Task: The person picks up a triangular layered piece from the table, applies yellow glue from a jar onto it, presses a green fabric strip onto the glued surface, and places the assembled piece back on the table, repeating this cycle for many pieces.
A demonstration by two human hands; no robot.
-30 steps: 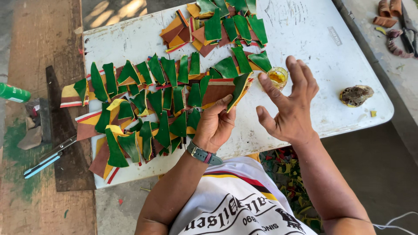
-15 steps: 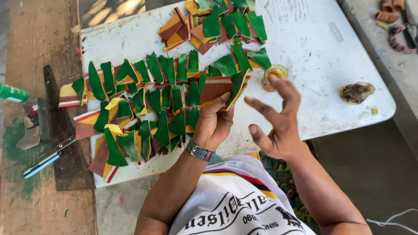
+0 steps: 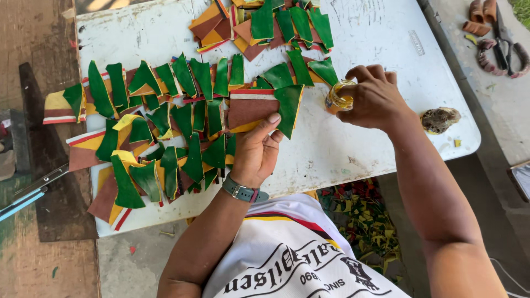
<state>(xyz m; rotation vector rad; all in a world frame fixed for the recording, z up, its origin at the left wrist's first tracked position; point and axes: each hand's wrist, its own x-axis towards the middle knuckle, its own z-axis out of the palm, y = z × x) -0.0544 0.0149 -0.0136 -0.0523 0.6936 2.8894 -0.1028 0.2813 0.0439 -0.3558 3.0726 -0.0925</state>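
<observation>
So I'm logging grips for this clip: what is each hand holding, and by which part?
The right hand grips a small yellow jar around its side. The left hand holds nothing; it rests flat on the green pieces.

Single head-worn camera, looking steeply down from above the person's chest, close over the white table (image 3: 386, 138), table edge running from nine o'clock to three o'clock, torso at six o'clock, ground at both sides
</observation>
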